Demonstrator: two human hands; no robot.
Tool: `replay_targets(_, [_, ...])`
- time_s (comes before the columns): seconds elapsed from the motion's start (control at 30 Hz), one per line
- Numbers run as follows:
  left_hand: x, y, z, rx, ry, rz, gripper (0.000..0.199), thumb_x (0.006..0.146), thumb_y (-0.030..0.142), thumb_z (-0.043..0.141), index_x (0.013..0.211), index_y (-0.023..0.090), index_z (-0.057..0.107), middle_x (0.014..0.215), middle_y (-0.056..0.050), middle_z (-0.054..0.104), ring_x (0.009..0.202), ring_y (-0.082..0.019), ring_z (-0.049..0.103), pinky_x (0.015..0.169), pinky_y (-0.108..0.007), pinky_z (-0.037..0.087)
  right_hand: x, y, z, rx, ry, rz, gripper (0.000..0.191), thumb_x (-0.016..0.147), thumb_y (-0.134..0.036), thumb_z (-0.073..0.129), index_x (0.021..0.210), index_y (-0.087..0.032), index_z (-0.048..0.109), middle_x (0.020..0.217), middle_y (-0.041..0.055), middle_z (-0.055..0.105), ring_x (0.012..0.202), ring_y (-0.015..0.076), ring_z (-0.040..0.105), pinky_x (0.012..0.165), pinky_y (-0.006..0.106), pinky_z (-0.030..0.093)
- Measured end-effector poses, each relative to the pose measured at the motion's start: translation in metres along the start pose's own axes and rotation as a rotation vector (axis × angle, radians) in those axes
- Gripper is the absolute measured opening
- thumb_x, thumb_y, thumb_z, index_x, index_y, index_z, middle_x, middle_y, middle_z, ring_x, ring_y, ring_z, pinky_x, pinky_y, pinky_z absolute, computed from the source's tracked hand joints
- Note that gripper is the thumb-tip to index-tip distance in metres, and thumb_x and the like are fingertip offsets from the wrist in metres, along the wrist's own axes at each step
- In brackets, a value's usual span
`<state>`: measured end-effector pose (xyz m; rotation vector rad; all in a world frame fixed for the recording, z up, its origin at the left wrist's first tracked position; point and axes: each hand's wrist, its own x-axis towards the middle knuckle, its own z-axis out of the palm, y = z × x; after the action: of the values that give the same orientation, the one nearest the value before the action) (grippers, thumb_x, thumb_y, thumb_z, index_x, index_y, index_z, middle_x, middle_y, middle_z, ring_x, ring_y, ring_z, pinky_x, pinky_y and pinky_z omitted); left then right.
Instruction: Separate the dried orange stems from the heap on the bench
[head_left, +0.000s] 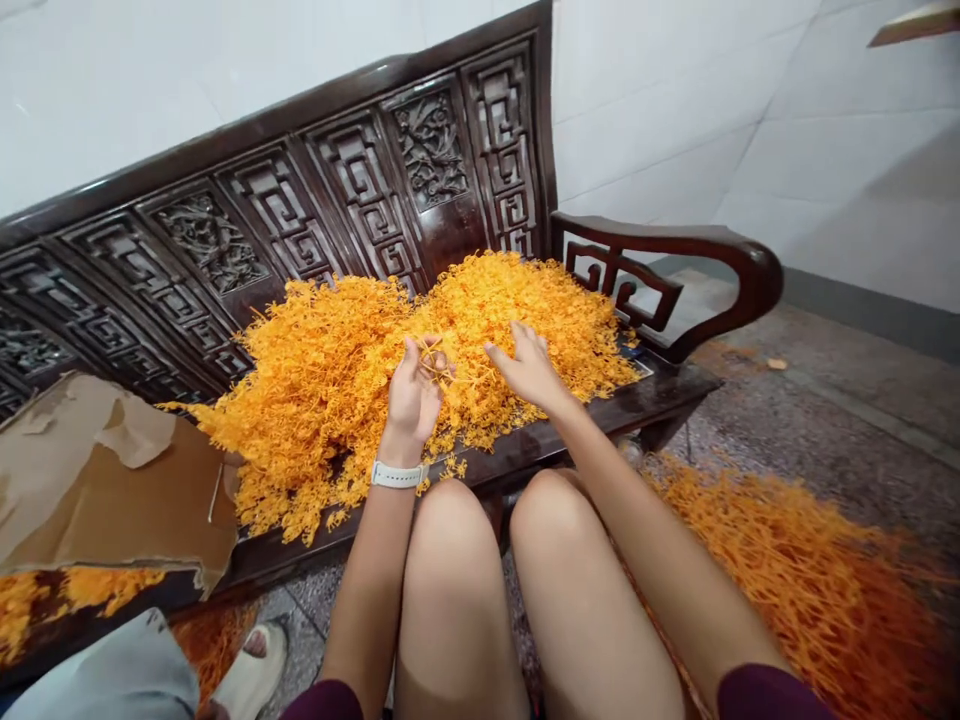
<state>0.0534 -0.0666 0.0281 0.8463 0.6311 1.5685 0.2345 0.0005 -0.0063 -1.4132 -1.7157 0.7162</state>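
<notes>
Two heaps of orange plastic flower sprigs (322, 370) lie side by side on a dark carved wooden bench (637, 400). My left hand (415, 392), with a pale watch band at its wrist, is palm up in front of the heaps. Its fingers curl around the thin stems of an orange sprig (433, 360). To its right, my right hand (529, 368) is over the right heap, thumb and fingers apart. I see nothing held in it, and its fingertips are close to the sprigs.
A torn cardboard piece (97, 490) covers the bench's left part, with more orange pieces beneath it. Another orange pile (795, 560) spreads on the floor at right. Another person's leg (105, 670) and sandal (255, 675) show at lower left. The bench's armrest (750, 275) curves outward.
</notes>
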Motion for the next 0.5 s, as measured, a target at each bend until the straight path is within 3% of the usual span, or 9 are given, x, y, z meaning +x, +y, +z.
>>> replay_targets(0.07, [-0.002,-0.004,0.001,-0.004,-0.016,-0.019,0.027,0.098,0.045,0.069,0.102,0.018,0.072,0.075,0.0,0.057,0.072,-0.011,0.06,0.074,-0.023,0.052,0.0,0.003,0.001,0.017,-0.006,0.021,0.087,0.097,-0.062,0.05,0.163,-0.008,0.038,0.172,0.022,0.03,0.162,0.0408,0.02,0.131,0.057,0.021])
replay_targets(0.2, [-0.006,-0.01,0.003,0.009,-0.02,-0.071,0.026,0.093,0.042,0.076,0.1,0.018,0.075,0.075,0.001,0.057,0.073,-0.011,0.061,0.074,-0.025,0.052,0.002,0.018,0.013,0.057,0.018,0.083,0.079,0.097,-0.058,0.052,0.159,-0.009,0.046,0.163,0.0232,0.043,0.156,0.0411,0.031,0.128,0.055,0.026])
replay_targets(0.33, [-0.006,-0.015,0.004,0.043,0.012,-0.082,0.023,0.093,0.042,0.075,0.099,0.02,0.075,0.073,0.001,0.057,0.076,-0.014,0.064,0.08,-0.029,0.053,0.007,0.035,0.026,0.079,0.097,0.122,0.062,0.094,-0.047,0.059,0.14,-0.006,0.065,0.153,0.0252,0.049,0.148,0.0421,0.041,0.125,0.053,0.03])
replay_targets(0.43, [-0.001,-0.023,0.0,0.146,0.038,0.003,0.023,0.09,0.04,0.079,0.097,0.02,0.075,0.078,0.001,0.061,0.076,-0.013,0.063,0.081,-0.029,0.052,0.006,0.035,0.032,0.21,0.212,0.048,0.047,0.094,-0.047,0.061,0.119,-0.009,0.075,0.147,0.0223,0.053,0.142,0.0387,0.047,0.123,0.052,0.033])
replay_targets(0.5, [0.003,-0.029,-0.003,0.261,0.044,0.111,0.025,0.087,0.041,0.082,0.095,0.019,0.074,0.084,-0.001,0.065,0.075,-0.011,0.06,0.08,-0.027,0.051,-0.001,0.027,0.036,0.415,0.214,-0.063,0.044,0.099,-0.053,0.054,0.108,-0.015,0.076,0.125,0.0163,0.066,0.122,0.0312,0.061,0.11,0.048,0.045])
